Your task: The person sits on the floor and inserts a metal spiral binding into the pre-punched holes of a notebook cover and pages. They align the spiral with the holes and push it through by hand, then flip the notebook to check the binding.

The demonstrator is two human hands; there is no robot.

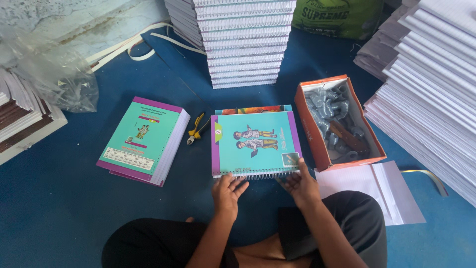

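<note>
Sitting cross-legged on the blue floor mat, we rest both hands on the near, spiral-bound edge of a teal notebook with a purple border and two cartoon figures on its cover. Our left hand lies with fingers spread and loosely curled, fingertips touching the wire coil near the notebook's near-left corner; it clasps nothing fully. Our right hand presses its fingers against the coil at the near-right corner, thumb out to the side, likewise open rather than closed round anything. The notebook lies flat at the middle of the mat, directly before our knees, on top of another book whose colourful edge shows beyond its far side.

Just left of it lie yellow-handled pliers, and farther left a thick stack of loose punched pages topped by a teal and purple cover. Just right of the notebook stands an open orange cardboard box filled with grey wire coils. White sheets of paper lie beside our right knee. A tall stack of spiral-bound white page blocks rises at the mat's far edge, and more white stacks line the right edge.
</note>
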